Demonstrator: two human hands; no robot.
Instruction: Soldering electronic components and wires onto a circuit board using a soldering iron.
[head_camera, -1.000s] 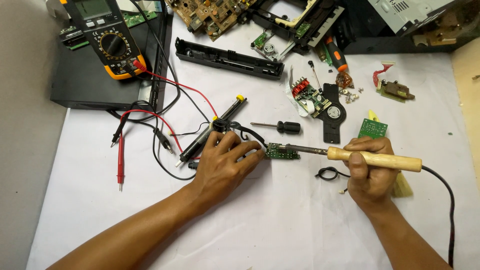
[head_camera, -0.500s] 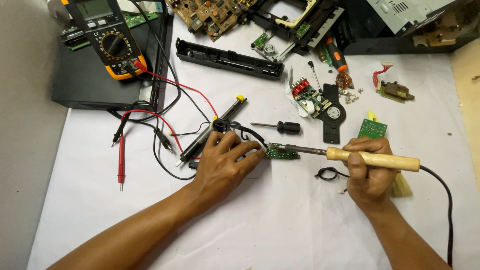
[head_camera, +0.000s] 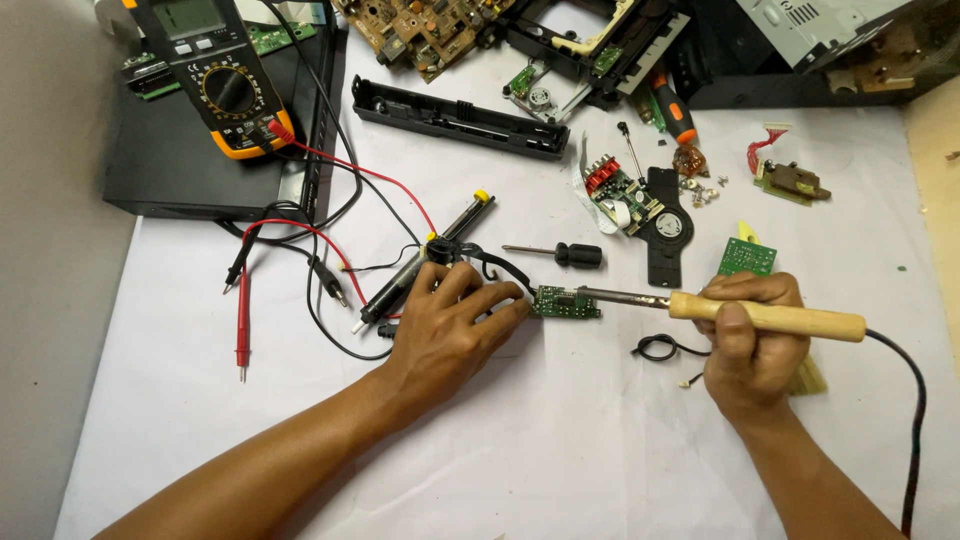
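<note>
Multimeter (head_camera: 210, 75) cut off at top edge, soldering iron (head_camera: 700, 308) tip too small (against small green board (head_camera: 566, 302)).
</note>
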